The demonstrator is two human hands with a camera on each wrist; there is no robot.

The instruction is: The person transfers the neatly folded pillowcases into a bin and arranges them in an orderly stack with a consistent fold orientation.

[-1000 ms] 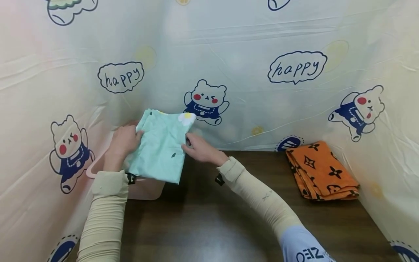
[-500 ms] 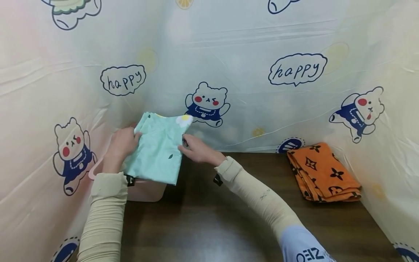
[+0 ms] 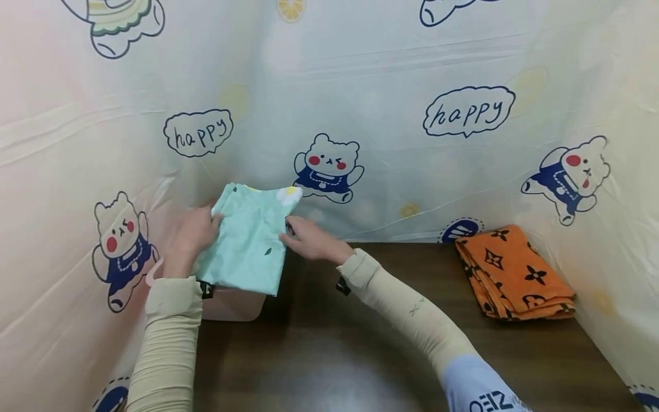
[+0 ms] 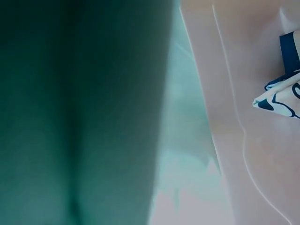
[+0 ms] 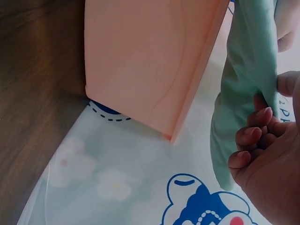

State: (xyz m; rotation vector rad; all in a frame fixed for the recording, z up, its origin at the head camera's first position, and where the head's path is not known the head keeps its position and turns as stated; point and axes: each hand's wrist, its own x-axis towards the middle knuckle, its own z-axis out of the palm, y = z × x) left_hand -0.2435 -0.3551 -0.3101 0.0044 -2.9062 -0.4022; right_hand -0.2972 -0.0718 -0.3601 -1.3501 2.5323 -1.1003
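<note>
A folded mint-green cloth (image 3: pixel 247 243) with a daisy print at its upper right corner is held between both hands over a pink bin (image 3: pixel 234 304). The left hand (image 3: pixel 198 229) grips the cloth's left edge, thumb on the front face; its other fingers are hidden behind the fabric. The right hand (image 3: pixel 309 237) pinches the right edge between thumb and curled fingers, as the right wrist view confirms. That view also shows the cloth raised apart from the bin's rim. The left wrist view is largely blocked by a dark, blurred green mass, probably the same cloth; a white-and-blue patterned item (image 4: pixel 283 101) shows at its right side. An orange cloth (image 3: pixel 515 274) with black motifs lies folded on the brown table (image 3: pixel 334 360), well apart on the right, near the printed backdrop (image 3: pixel 391 63).
</note>
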